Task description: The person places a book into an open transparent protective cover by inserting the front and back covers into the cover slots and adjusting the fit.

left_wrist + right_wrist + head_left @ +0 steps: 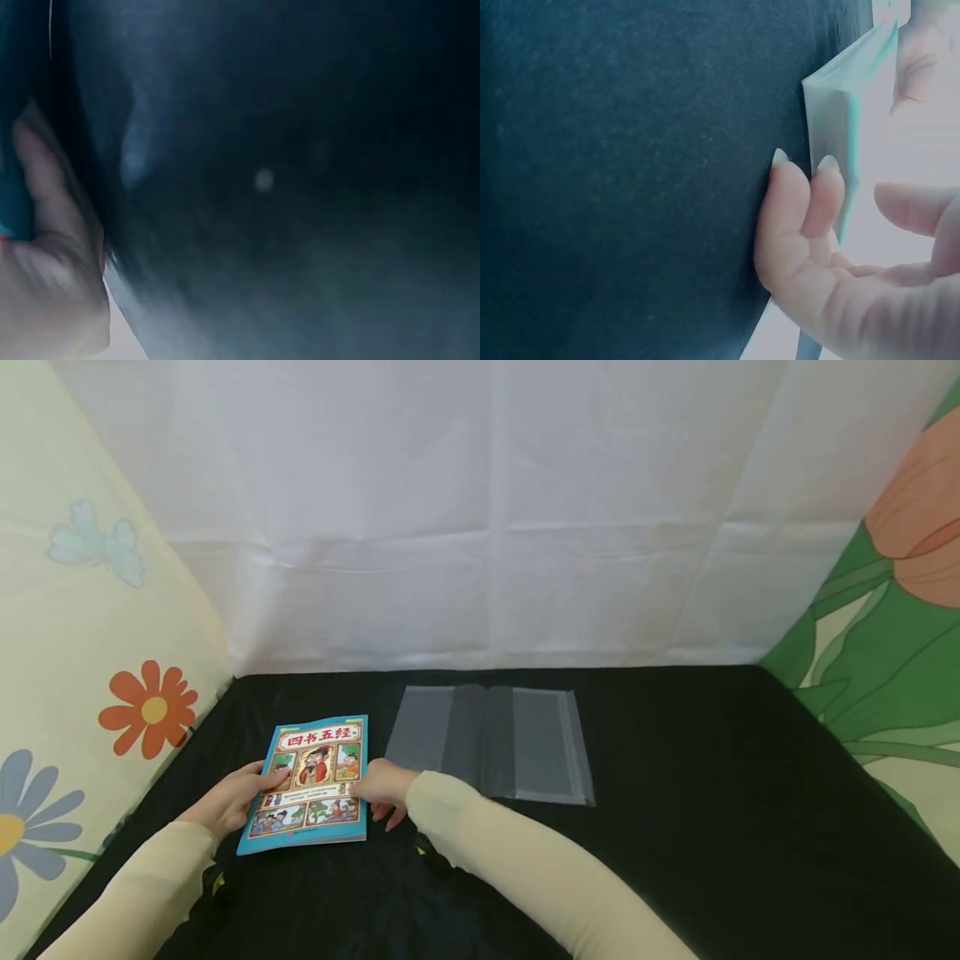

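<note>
A blue-bordered picture book [321,817] with red Chinese characters on its cover is held tilted above the black cloth. My left hand [231,797] grips its left side, thumb lying on the cover and the other fingers hidden beneath. At the right edge, my right hand [387,783] holds the book, its lower fingers hanging clear of the cover. From the right wrist, curled fingertips [826,184] show against the page edges [829,127], with the thumb over the bright, washed-out cover. In the left wrist view only a blue strip of the book shows beside the hand [52,292].
A clear plastic book cover [536,739] lies spread open on the black cloth [697,802], just right of the book and partly behind the right hand. White fabric [480,510] hangs at the back; flower-printed panels [67,677] stand at both sides.
</note>
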The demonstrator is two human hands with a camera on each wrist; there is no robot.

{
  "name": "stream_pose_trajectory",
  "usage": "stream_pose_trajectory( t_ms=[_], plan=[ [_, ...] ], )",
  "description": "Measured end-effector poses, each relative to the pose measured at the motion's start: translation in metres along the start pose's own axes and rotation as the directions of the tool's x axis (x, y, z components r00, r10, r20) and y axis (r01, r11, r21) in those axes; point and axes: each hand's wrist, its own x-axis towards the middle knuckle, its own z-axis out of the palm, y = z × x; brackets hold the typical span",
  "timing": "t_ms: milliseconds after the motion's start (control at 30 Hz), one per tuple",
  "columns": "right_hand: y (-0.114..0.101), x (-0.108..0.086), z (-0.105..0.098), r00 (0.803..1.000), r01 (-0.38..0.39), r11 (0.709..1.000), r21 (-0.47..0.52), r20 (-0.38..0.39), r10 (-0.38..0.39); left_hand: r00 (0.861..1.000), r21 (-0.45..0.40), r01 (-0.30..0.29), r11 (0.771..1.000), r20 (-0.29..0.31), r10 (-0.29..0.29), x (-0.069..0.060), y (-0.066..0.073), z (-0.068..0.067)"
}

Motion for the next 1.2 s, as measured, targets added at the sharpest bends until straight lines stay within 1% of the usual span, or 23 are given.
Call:
stream_pose_trajectory(
  t_ms=[67,267,400,500,600,733,867,967,1067,1200],
  plan=[
    [0.000,0.000,0.000,1.000,-0.005,1.000,0.004,0.000,0.005,1.000,-0.038,0.014,0.999,0.006,-0.014,0.000,0.000,0.001],
    [0.001,0.002,-0.001,1.000,-0.012,1.000,0.024,0.007,0.011,0.999,-0.085,0.040,0.996,-0.001,-0.040,0.000,0.002,0.003],
    [0.001,0.002,-0.001,1.000,-0.020,0.998,0.064,0.010,0.020,0.998,-0.121,0.063,0.991,-0.001,-0.064,-0.002,0.002,0.005],
    [0.001,0.002,-0.002,0.999,-0.033,0.995,0.096,0.012,0.032,0.998,-0.126,0.065,0.990,0.002,-0.065,-0.003,0.002,0.007],
    [0.001,0.002,-0.001,0.999,-0.036,0.994,0.105,0.011,0.035,0.998,-0.123,0.061,0.991,-0.005,-0.062,-0.003,0.002,0.009],
    [0.002,0.001,0.000,0.999,-0.030,0.994,0.106,-0.007,0.031,0.999,-0.104,0.044,0.994,-0.011,-0.045,-0.003,0.001,0.010],
    [0.004,0.001,0.001,0.999,-0.022,0.994,0.108,-0.036,0.026,1.000,-0.061,0.019,0.998,-0.020,-0.020,-0.003,-0.001,0.012],
    [0.005,0.002,0.002,0.999,-0.016,0.994,0.109,-0.049,0.022,1.000,-0.034,0.011,0.999,-0.024,-0.012,-0.004,-0.002,0.014],
    [0.007,0.002,0.003,0.999,-0.011,0.992,0.126,-0.048,0.018,0.999,-0.005,0.011,1.000,-0.035,-0.012,-0.007,0.000,0.016],
    [0.010,0.002,0.000,0.999,-0.010,0.988,0.156,-0.049,0.018,0.998,0.058,0.003,0.998,-0.057,0.000,-0.009,0.004,0.020]
  ],
)
